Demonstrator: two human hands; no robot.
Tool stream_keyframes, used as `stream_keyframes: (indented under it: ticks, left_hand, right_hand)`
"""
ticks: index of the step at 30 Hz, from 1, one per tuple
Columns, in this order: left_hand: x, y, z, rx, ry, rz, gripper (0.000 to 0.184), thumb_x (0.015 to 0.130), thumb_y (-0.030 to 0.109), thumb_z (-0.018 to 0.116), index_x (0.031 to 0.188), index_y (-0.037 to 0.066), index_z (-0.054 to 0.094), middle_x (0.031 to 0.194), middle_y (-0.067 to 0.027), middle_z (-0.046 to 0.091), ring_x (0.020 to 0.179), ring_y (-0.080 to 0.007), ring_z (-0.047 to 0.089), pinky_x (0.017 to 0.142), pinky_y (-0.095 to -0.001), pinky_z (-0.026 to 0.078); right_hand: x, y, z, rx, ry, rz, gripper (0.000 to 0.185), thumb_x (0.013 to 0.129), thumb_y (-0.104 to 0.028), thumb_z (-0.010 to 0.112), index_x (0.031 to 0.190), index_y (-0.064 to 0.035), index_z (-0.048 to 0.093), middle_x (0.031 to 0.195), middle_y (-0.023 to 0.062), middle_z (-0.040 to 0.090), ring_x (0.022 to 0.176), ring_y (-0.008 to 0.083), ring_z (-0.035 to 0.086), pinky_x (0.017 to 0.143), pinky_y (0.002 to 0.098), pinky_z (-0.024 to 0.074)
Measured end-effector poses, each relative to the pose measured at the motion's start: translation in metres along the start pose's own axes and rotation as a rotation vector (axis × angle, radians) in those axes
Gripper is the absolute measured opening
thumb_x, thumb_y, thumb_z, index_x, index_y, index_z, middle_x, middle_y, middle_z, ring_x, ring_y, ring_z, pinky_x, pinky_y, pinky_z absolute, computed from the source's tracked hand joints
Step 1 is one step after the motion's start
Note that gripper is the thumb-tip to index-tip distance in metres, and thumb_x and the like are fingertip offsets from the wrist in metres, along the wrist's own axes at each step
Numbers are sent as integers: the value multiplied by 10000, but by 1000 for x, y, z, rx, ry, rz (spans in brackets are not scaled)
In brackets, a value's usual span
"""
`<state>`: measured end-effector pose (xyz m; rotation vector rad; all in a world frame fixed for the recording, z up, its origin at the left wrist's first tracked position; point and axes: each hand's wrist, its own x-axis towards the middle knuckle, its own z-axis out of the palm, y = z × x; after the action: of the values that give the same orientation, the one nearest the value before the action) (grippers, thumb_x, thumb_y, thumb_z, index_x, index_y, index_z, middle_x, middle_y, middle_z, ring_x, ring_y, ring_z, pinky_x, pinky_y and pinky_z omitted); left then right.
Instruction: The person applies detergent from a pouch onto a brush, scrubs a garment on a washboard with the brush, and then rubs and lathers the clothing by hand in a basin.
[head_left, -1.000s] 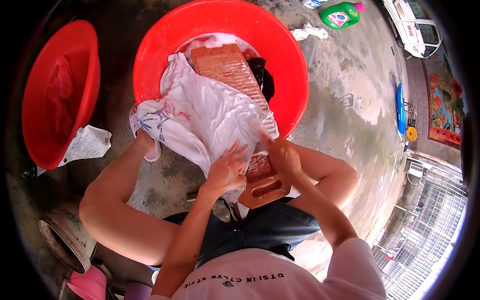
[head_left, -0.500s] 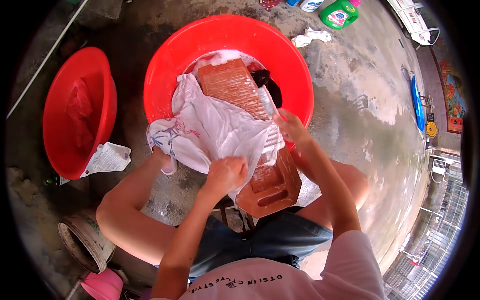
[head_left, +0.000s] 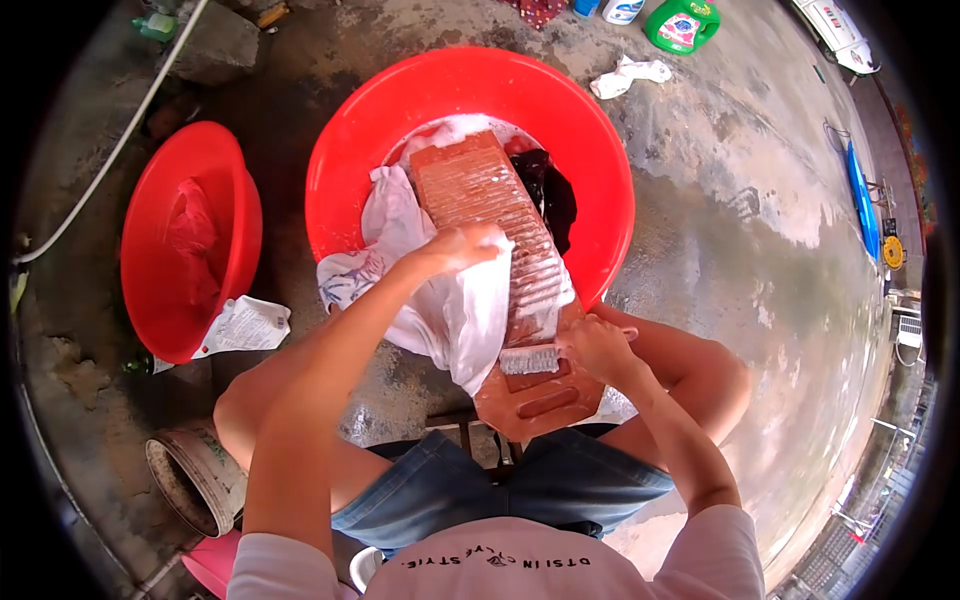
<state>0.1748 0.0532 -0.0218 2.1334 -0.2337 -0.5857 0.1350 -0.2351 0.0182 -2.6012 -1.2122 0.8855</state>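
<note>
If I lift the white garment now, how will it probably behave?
The white garment is probably floppy: it droops in folds from the left hand. It may feel heavy, perhaps wet, since part lies inside the sudsy red tub.

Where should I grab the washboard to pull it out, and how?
Probably by the long slot in its near end, coming from the lap side. The washboard lies with its far end in the red basin and its slotted end past the rim, so fingers could likely hook in there. The ridges look soapy, so they may be slippery.
</note>
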Motion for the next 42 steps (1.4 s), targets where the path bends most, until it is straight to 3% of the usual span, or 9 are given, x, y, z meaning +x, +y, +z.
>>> stream_keyframes:
  ticks: [9, 15, 24, 26, 29, 32, 35, 38, 42]
  left_hand:
    - [-161, 188, -137, -237, 630, 168, 321, 815, 182, 593, 1015, -46, 487, 923, -79, 552, 871, -118, 478, 805, -251, 384]
    - [-232, 328, -191, -344, 927, 476, 307, 839, 153, 541, 1093, -13, 490, 993, -64, 581, 914, -133, 551, 808, -253, 421]
    - [-244, 466, -229, -241, 998, 724, 440, 856, 87, 475, 1277, 62, 349, 1026, -67, 561, 882, -146, 552, 760, -280, 463]
    - [-238, 460, -222, -274, 896, 679, 349, 861, 151, 505, 1183, 42, 426, 986, -46, 579, 877, -134, 564, 773, -288, 471]
    - [-225, 435, -204, -200, 753, 616, 417, 869, 200, 509, 1234, 61, 360, 1038, -45, 566, 919, -131, 571, 805, -310, 482]
    - [-202, 403, -180, -373, 584, 606, 403, 868, 158, 509, 1225, 57, 352, 1045, -31, 537, 962, -116, 535, 832, -273, 440]
    - [-184, 374, -160, -598, 428, 655, 323, 867, 139, 510, 1162, 73, 397, 997, -12, 536, 933, -107, 538, 835, -274, 441]
    - [-178, 331, -161, -782, 447, 631, 319, 866, 152, 514, 1150, 59, 402, 986, -16, 528, 916, -114, 532, 823, -283, 433]
    - [-155, 232, -159, -967, 568, 551, 285, 881, 190, 484, 1111, 24, 457, 1054, -85, 556, 1019, -192, 535, 911, -349, 410]
  right_hand:
    - [2, -13, -11, 122, -55, -56, 232, 779, -186, 566, 1002, -142, 613, 929, 155, 560, 932, 331, 532, 811, 446, 417]
    - [18, 18, 34, 897, -114, -203, 370, 802, -10, 545, 1169, 14, 508, 844, 73, 618, 792, 110, 567, 691, 254, 464]
    - [-8, -10, 39, -178, 384, -60, 248, 803, -217, 509, 1023, -174, 616, 867, 170, 610, 822, 333, 587, 721, 436, 455]
    - [-6, -8, 26, -128, 568, -137, 321, 804, -226, 514, 1106, -127, 565, 835, 167, 603, 861, 325, 562, 774, 432, 422]
    - [-49, -51, -88, 949, 1036, -204, 469, 877, -314, 470, 1272, -69, 410, 1198, 179, 495, 1138, 259, 457, 963, 340, 333]
    - [-117, -119, -209, 863, 1076, -480, 664, 847, -355, 519, 1378, -111, 203, 1323, 163, 358, 1208, 232, 352, 1012, 361, 254]
    - [-82, -125, -258, 530, 1003, -399, 659, 803, -338, 592, 1319, -40, 310, 1292, 155, 405, 1181, 240, 395, 999, 351, 281]
    - [-42, -107, -268, 865, 374, -282, 528, 809, -293, 588, 1223, -9, 426, 1186, 127, 512, 1111, 229, 475, 966, 339, 332]
    - [5, -85, -260, 1480, 599, -474, 328, 833, -239, 555, 1076, -26, 496, 1005, 52, 551, 961, 145, 497, 859, 281, 369]
